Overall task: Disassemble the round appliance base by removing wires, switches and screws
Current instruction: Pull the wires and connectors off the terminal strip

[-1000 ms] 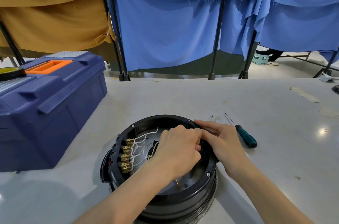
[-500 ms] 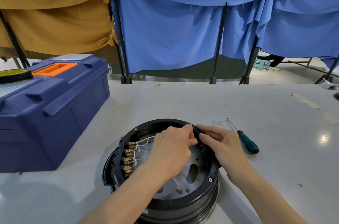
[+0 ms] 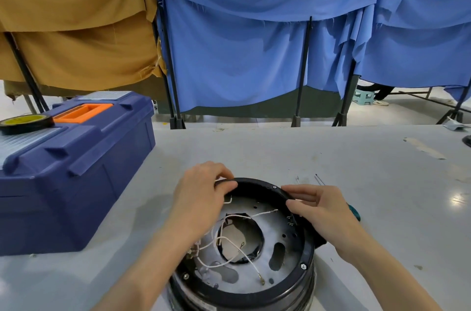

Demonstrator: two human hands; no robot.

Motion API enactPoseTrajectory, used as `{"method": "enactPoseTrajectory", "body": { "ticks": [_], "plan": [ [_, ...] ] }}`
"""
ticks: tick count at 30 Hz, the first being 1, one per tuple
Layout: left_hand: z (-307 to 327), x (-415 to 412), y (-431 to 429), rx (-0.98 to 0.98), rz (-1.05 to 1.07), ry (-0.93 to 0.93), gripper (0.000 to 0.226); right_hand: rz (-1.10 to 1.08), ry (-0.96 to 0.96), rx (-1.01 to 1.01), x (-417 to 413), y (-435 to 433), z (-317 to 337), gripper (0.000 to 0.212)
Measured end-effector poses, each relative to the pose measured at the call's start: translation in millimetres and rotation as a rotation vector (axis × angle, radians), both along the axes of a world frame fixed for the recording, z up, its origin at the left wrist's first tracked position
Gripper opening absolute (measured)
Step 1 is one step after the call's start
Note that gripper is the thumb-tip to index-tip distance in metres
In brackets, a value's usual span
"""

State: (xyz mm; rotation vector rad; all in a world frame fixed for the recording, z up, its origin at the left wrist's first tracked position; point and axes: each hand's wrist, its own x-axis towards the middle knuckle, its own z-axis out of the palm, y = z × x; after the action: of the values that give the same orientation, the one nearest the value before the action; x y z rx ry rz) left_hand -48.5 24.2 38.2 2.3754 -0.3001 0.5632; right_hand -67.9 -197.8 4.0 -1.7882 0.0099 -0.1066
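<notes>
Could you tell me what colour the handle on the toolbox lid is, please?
Orange handle, seen in head view.

A blue toolbox (image 3: 76, 183) is sitting on the left of the grey table (image 3: 280, 152), its orange handle (image 3: 82, 112) lying flat in the lid. A roll of black tape (image 3: 26, 123) is resting on the lid, left of the handle. Behind the table, a tan cloth (image 3: 76, 43) and a blue cloth (image 3: 242, 56) are hanging side by side over black poles (image 3: 303, 68). Below the blue cloth's right hem a pale green stool (image 3: 364, 97) is standing on the floor, with what may be someone's shoe just beside it. A pale strip (image 3: 424, 148) is sticking to the table's far right.
</notes>
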Motion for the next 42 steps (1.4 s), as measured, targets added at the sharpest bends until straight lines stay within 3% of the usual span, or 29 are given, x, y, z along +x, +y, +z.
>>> {"method": "enactPoseTrajectory", "body": {
  "ticks": [6,10,15,20,23,25,28,33,42],
  "plan": [
    [-23.1,3.3,30.1,0.035,0.039,0.246,0.033,0.002,0.041,-0.147,-2.0,-16.5,14.8,0.028],
    [-34.1,2.3,23.4,-0.142,-0.022,0.290,0.024,0.070,0.050,-0.239,-6.0,-27.5,24.8,0.028],
    [-38.1,2.1,14.9,-0.175,-0.058,0.268,0.018,0.068,0.039,-0.508,-10.1,-35.3,37.6,0.020],
    [-39.7,0.6,8.2,-0.365,-0.094,0.352,0.014,-0.092,-0.214,-0.860,-7.8,-14.8,46.5,0.008],
    [-37.9,-1.3,4.3,-0.601,-0.123,0.486,0.016,0.069,-0.389,-0.735,-10.9,11.8,53.5,0.009],
    [-35.5,-2.9,0.7,-0.665,-0.131,0.494,0.018,0.265,-0.343,-0.653,-11.5,31.7,56.5,0.010],
    [-34.4,-3.7,-3.0,-0.647,-0.121,0.446,0.022,0.414,-0.291,-0.721,-4.1,56.0,52.4,0.014],
    [-34.8,-4.9,-2.7,-0.673,-0.129,0.455,0.032,0.460,-0.194,-0.726,7.8,74.8,47.8,0.011],
    [-37.6,-5.5,-2.3,-0.707,-0.134,0.458,0.031,0.458,-0.009,-0.553,15.3,80.0,43.2,0.011]
  ]
}}
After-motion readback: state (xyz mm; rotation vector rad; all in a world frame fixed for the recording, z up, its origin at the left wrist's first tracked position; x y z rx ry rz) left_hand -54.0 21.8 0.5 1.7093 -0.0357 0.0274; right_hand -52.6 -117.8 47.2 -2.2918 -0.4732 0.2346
